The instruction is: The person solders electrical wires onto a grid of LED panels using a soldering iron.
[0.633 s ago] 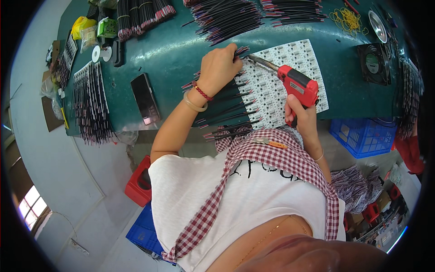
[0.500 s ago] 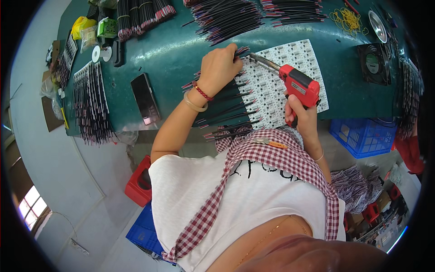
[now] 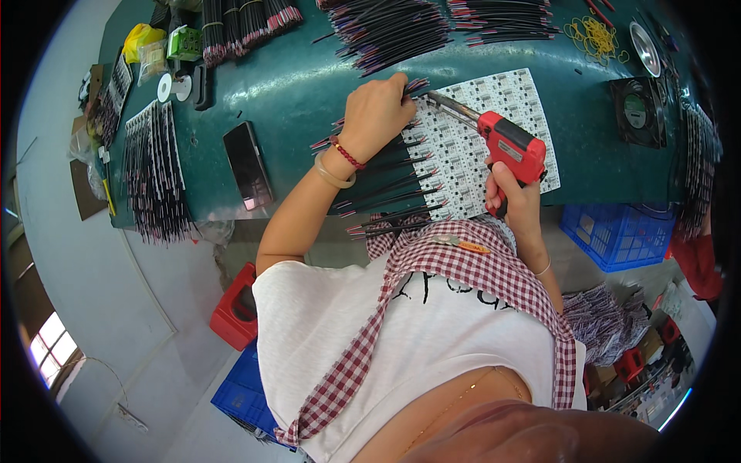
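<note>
My right hand (image 3: 511,193) is wrapped round the grip of a red and black soldering gun (image 3: 513,147). The gun's metal nozzle points up and left, its tip at the far left corner of a white circuit board panel (image 3: 494,116). At that same corner my left hand (image 3: 376,116) is closed on black wires with reddish ends (image 3: 417,86); its fingertips are partly hidden. Along the panel's left edge, several pairs of black wires (image 3: 394,185) stick out to the left, toward me and under my left forearm.
Piles of black wires (image 3: 394,35) lie at the back of the green table (image 3: 293,85). A phone (image 3: 248,166) and wired board strips (image 3: 154,170) are on the left. To the right are a black fan (image 3: 637,110), yellow bands (image 3: 594,40) and a metal dish (image 3: 644,48). A blue crate (image 3: 617,235) stands below.
</note>
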The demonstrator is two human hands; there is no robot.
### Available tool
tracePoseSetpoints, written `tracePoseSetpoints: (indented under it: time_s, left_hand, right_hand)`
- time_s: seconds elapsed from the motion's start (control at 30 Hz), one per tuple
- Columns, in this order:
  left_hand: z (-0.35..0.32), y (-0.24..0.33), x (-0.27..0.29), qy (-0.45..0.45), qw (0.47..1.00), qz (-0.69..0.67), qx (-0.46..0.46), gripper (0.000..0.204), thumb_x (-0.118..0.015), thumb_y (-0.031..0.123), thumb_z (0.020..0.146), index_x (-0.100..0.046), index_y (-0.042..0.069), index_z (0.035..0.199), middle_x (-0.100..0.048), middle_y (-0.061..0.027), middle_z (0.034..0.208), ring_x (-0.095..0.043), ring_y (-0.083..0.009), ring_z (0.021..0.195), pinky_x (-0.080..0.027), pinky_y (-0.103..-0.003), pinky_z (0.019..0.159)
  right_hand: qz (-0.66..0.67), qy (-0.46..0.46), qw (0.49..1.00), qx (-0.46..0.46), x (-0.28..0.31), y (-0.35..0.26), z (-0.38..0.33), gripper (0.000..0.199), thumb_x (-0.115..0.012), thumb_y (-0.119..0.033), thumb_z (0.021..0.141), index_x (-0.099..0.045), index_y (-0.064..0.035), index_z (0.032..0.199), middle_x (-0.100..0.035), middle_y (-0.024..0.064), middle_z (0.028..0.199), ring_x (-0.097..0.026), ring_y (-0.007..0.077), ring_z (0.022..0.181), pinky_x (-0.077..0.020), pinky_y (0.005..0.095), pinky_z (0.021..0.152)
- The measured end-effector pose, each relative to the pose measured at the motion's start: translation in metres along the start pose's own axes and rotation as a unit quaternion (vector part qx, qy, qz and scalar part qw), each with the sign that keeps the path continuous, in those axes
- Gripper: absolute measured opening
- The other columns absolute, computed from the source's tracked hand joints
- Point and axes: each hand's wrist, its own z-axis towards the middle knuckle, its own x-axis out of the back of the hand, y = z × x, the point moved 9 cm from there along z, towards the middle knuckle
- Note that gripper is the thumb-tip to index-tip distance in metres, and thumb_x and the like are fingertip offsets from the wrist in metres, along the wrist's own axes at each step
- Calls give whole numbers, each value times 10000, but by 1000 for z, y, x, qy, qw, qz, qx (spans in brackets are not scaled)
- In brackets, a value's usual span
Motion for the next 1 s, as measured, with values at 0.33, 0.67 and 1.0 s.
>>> tracePoseSetpoints:
  time_s: [0.33,0.67,1.0]
  left_hand:
    - [-1,3,0,8,1000,1,-4,169,-594,163,757,-569,0,793,-584,-193,621,-583,-386,622,-448,-471,581]
    - [4,3,-4,-14,1000,10,-11,170,-597,176,757,-584,15,813,-603,-185,651,-591,-381,636,-450,-460,574]
    - [6,1,-6,-17,999,20,21,195,-606,190,757,-580,2,802,-601,-178,646,-596,-368,612,-448,-415,561]
  right_hand:
    - [19,4,1000,-5,2,1,-2,243,-548,-182,916,-548,28,1037,-500,18,570,-449,67,431,-393,219,413]
    - [-35,35,999,-13,8,2,-1,210,-561,-187,909,-560,-26,774,-500,9,551,-454,66,440,-386,224,428]
    - [-92,15,995,20,2,-12,4,268,-684,-287,816,-624,-26,806,-551,-8,593,-484,53,508,-399,234,480]
